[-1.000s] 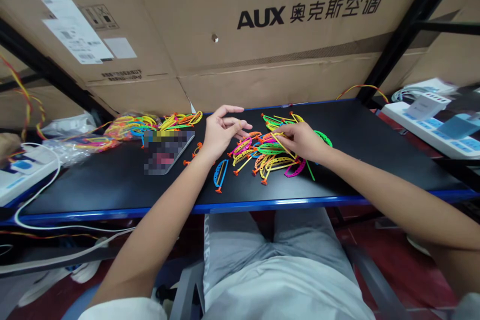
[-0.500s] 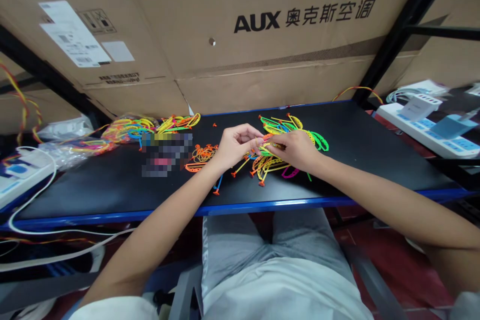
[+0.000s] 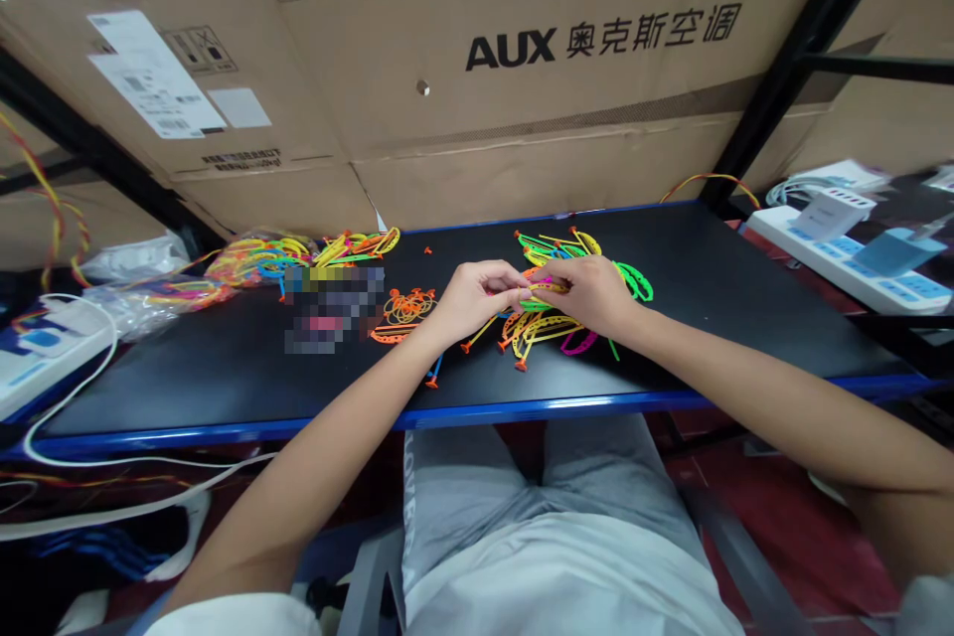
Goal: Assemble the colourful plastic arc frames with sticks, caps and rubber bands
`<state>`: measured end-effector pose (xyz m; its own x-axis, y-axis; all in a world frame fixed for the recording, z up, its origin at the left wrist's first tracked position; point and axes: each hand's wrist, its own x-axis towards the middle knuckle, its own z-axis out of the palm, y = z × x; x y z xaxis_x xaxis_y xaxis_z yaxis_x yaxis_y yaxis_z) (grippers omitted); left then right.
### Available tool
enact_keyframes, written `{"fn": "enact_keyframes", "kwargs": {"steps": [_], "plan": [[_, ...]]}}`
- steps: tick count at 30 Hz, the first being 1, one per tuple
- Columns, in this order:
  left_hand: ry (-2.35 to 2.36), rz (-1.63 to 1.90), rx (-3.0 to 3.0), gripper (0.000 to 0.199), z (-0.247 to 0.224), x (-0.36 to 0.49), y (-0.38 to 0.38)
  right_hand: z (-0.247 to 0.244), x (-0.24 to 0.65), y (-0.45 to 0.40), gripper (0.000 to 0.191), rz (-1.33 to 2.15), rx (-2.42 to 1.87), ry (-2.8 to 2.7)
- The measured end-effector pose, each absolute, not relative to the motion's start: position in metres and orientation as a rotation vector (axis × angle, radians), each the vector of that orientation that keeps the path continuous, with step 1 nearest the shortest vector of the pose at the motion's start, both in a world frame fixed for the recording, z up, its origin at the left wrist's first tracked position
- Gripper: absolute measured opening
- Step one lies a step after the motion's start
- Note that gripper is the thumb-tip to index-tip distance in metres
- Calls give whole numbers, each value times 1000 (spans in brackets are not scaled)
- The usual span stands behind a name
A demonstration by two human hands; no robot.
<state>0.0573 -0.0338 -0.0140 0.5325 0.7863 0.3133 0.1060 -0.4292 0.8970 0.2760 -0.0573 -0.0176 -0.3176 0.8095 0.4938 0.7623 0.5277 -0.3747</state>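
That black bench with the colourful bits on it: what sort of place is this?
Probably a small workshop or assembly room. The black workbench holds heaps of bright plastic parts, a power strip sits beside it, and a large AUX air-conditioner carton stands in black metal shelving behind.

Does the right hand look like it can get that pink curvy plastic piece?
Probably yes: the magenta plastic piece lies just below the right hand, mostly uncovered, though that hand is pinching a yellow plastic piece.
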Motion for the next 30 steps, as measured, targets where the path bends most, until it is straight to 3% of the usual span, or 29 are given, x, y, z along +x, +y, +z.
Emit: {"fn": "enact_keyframes", "kwargs": {"steps": [10,21,25,30], "plan": [[799,1011,2048,17,-7,49,-27,-19,281,-49,19,148,-1006,-2074],[810,1129,2086,15,-4,43,-25,-15,276,-53,28,482,-854,-2139],[748,1106,2081,32,-6,45,-28,-18,275,-54,29,523,-859,-2131],[769,1135,2026,33,-7,45,-28,-18,274,-56,30,625,-863,-2043]]}}
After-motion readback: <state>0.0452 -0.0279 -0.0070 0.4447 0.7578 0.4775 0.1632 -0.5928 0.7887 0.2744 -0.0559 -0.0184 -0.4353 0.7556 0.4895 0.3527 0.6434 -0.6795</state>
